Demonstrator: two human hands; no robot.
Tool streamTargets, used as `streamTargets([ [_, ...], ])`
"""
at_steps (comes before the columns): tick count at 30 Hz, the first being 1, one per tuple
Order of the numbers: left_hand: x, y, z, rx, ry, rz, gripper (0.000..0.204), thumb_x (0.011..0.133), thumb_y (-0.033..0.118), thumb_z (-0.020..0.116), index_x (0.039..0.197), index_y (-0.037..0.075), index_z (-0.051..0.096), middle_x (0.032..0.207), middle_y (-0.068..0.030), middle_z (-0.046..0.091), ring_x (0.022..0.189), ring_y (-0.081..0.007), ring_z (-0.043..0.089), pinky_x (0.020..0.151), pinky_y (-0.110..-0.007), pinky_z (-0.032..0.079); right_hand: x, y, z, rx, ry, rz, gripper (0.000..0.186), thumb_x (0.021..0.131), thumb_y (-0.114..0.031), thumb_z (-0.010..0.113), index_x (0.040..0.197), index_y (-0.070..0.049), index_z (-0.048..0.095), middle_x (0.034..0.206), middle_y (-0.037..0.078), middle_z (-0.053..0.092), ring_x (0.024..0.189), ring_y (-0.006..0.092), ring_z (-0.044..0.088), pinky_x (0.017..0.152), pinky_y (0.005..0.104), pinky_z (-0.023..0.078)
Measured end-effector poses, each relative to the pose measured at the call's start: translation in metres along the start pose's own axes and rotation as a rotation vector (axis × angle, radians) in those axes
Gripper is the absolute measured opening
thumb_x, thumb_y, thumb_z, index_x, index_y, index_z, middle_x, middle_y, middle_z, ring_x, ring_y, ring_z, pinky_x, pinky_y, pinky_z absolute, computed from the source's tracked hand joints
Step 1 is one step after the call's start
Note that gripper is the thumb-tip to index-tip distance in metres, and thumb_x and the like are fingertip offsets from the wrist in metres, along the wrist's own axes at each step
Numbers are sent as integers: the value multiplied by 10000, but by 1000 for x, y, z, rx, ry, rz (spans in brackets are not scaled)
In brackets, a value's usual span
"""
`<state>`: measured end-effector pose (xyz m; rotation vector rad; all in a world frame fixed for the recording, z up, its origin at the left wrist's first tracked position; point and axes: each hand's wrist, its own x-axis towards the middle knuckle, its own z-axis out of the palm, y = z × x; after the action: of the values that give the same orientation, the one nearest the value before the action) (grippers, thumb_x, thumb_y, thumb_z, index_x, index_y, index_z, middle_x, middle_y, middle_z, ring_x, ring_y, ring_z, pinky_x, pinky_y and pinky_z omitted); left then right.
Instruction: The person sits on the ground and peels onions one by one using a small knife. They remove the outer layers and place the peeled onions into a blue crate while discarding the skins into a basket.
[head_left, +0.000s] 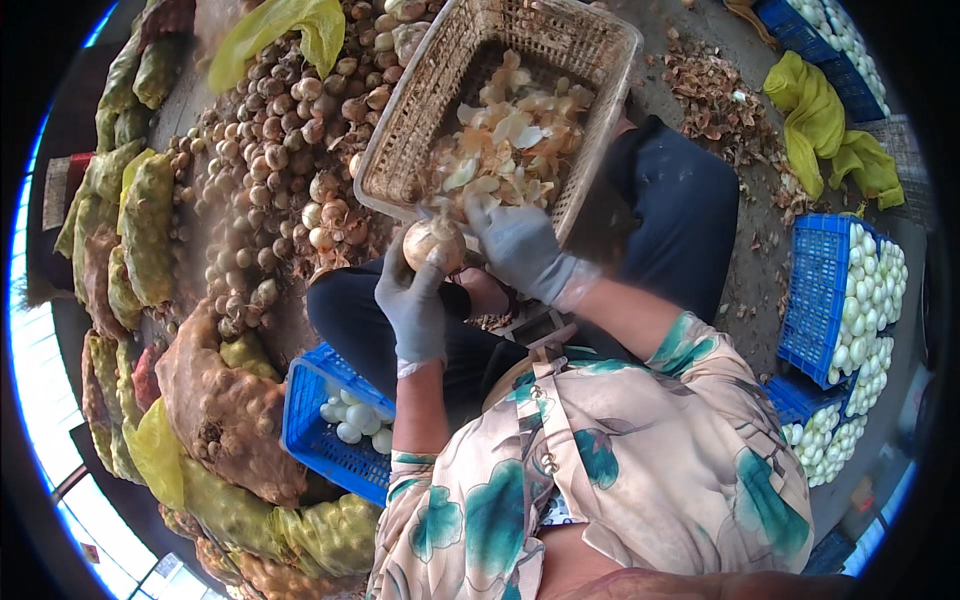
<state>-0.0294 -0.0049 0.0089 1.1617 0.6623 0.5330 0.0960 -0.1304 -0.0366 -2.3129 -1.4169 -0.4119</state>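
Note:
My gloved left hand [412,300] is wrapped round an onion [434,246] with dry, pale brown skin, held above my lap. Just to its right, my gloved right hand [518,245] has its fingers curled in. Whatever may be in those fingers is hidden; a small greyish sliver shows at the top of the onion, too unclear to name. Beyond both hands, a dirty beige plastic basket [375,165] holds a heap of loose onion skins [515,130]. By my left elbow, a blue crate [300,405] contains several peeled white onions [352,413].
Unpeeled onions [265,150] spread over the floor at left, bordered by full mesh sacks [150,230]. Blue crates [805,290] packed with peeled onions stand at right. Yellow mesh bags [810,120] and a skin pile [710,95] lie at far right.

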Motion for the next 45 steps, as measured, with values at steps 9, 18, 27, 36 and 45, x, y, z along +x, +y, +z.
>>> streamTargets([
  [9,24,-17,20,-19,-176,-22,621,874,150,763,1371,-130,516,1249,-189,651,1125,-295,669,1021,-417,535,-12,56,-12,1131,-416,1013,454,947,-452,669,1014,-5,719,750,121,694,654,226,685,616,333,551],
  [18,17,24,54,726,-503,462,693,776,84,821,1405,-44,560,1339,-113,595,1123,-222,656,961,-308,532,-6,48,-7,2426,-195,1011,331,1064,-308,562,1215,-24,641,1087,70,693,937,140,698,849,285,591],
  [27,-5,-19,44,-107,-166,-96,534,970,140,678,1416,-101,509,1311,-173,633,1123,-233,667,912,-349,571,-9,23,-3,1612,196,1043,259,980,-233,734,1060,13,745,930,-10,715,818,50,631,716,222,526],
  [36,-8,-44,11,-1,42,-52,553,903,116,764,1373,-76,546,1198,-131,680,1050,-187,668,940,-316,543,-26,1,-24,858,-121,668,319,981,-322,646,968,-8,701,856,223,697,832,407,696,715,461,543],
  [45,-6,-56,2,176,54,-76,577,895,30,701,1413,-99,482,1261,-167,636,1102,-229,661,977,-337,546,-38,-8,-23,580,-413,472,305,989,-329,580,933,-50,691,750,186,700,720,382,707,651,487,551],
])
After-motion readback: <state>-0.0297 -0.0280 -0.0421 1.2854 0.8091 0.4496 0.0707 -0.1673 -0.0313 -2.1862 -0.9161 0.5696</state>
